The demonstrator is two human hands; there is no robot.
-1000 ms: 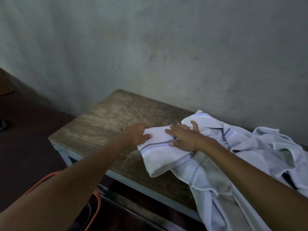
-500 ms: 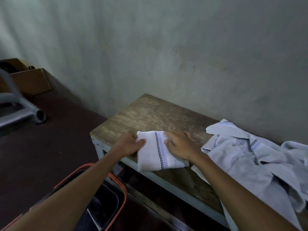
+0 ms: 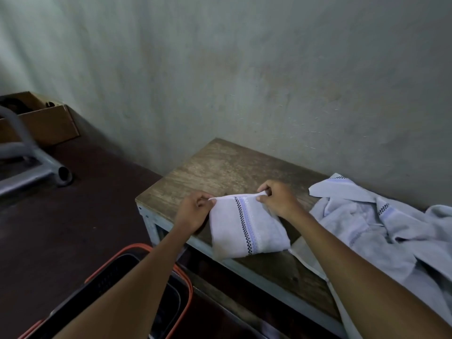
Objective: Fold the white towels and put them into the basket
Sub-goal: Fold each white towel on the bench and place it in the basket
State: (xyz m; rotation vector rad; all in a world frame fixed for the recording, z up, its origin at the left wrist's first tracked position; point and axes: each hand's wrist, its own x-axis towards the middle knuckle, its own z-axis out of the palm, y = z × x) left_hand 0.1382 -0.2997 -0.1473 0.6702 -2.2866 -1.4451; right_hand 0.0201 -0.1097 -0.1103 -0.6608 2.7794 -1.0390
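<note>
Your left hand (image 3: 194, 214) and right hand (image 3: 276, 199) each pinch a far corner of the folded towel (image 3: 247, 228), lifting that edge while its near part rests on the wooden bench (image 3: 220, 165). A pile of unfolded towels (image 3: 381, 226) lies to the right. The orange-rimmed basket (image 3: 187, 302) sits on the floor under your left forearm.

Both bare arms reach out in front. The left hand (image 3: 193, 214) and the right hand (image 3: 278, 200) each pinch a corner of the towel (image 3: 244, 231).
</note>
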